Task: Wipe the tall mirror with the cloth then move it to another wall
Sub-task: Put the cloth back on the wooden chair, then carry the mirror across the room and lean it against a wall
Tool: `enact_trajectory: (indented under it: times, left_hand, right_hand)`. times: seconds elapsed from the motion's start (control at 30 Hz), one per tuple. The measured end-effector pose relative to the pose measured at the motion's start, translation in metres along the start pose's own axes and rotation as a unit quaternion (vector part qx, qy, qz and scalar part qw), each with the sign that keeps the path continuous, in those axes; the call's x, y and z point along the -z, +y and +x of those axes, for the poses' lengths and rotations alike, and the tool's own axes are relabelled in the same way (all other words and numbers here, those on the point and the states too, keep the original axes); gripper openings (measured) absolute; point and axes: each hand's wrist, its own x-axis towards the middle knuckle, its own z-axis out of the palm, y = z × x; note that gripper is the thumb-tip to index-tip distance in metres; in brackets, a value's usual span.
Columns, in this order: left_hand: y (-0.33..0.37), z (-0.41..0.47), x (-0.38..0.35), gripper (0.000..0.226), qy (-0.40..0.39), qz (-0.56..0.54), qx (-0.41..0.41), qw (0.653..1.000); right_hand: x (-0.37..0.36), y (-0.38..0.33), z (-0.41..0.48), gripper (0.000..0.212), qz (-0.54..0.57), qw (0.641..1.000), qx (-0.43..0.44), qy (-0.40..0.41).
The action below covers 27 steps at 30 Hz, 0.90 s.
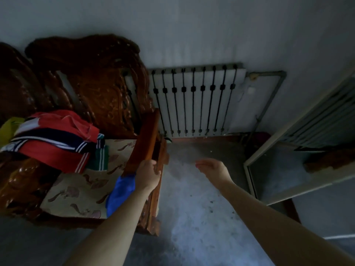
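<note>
The tall mirror (284,169) has a pale frame and leans at the right, its lower end on the floor; it reflects the floor and a radiator. A blue cloth (120,192) hangs along the inner side of a carved wooden chair's right armrest (148,135). My left hand (148,174) rests on that armrest with its fingers curled over the cloth's upper end. My right hand (212,167) hovers over the floor between chair and mirror, palm turned left, fingers apart and holding nothing.
The carved wooden chair (92,77) stands at the left with a patterned cushion (80,187) and a pile of red, navy and white clothes (55,141). A white radiator (196,100) hangs on the back wall. Grey concrete floor (192,217) lies between chair and mirror.
</note>
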Motion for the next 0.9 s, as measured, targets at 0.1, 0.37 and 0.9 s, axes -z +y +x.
enact_trajectory:
  times: [0.1,0.37,0.9]
  left_hand:
    - [0.042,0.005,-0.007,0.037,-0.022,-0.001,-0.042,0.999]
    - [0.161,0.000,-0.035,0.036,-0.064,-0.009,-0.172,0.983]
    - [0.390,-0.032,-0.077,0.039,-0.122,-0.049,-0.294,0.947]
  right_hand:
    - [0.036,0.000,-0.006,0.019,0.016,0.999,0.006,0.044]
    - [0.145,0.006,-0.028,0.023,0.060,0.987,0.012,0.147]
    - [0.390,0.022,-0.079,0.022,0.074,0.937,0.020,0.342]
